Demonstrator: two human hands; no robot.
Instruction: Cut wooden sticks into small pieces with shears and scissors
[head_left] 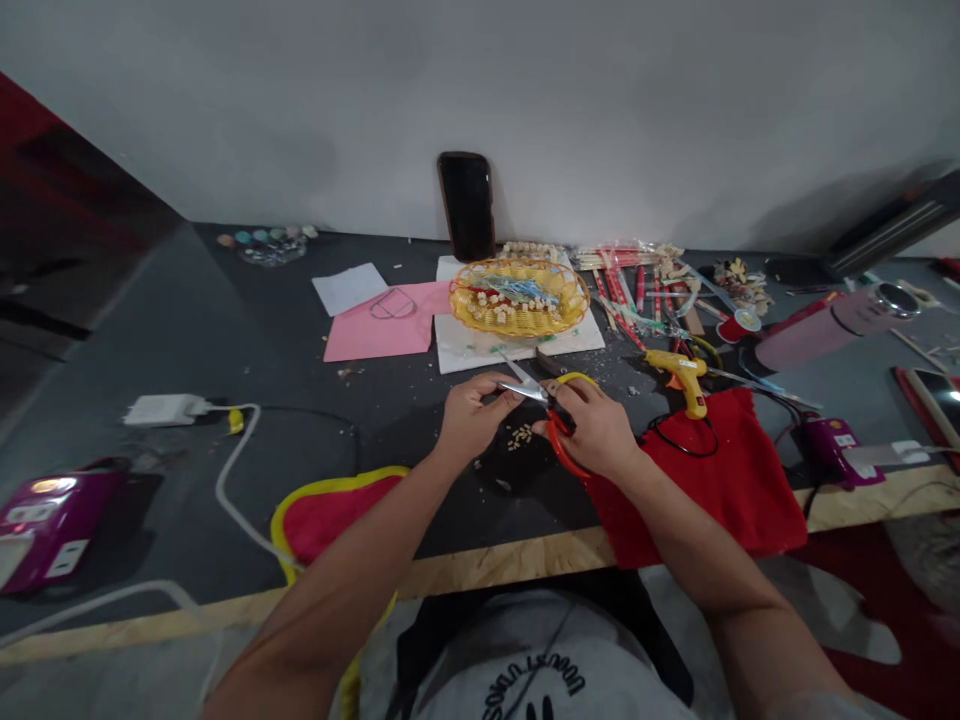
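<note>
My right hand (596,428) grips a pair of scissors (551,410) with red and yellow handles, blades pointing left and up. My left hand (471,412) is closed in a pinch right at the blades, holding a small thin piece I cannot make out. Below the hands several small pale cut bits (520,436) lie on the dark table (247,350). Behind the hands a yellow woven basket (519,296) holds more pale pieces and something blue, resting on a white sheet (480,350).
A yellow glue gun (681,374) lies right of the hands above a red cloth (720,470). Pink paper (382,325), a black phone (466,205) leaning on the wall, red sticks (626,290), a pink bottle (825,335), purple power strips (45,515) and a white charger (161,409) surround them.
</note>
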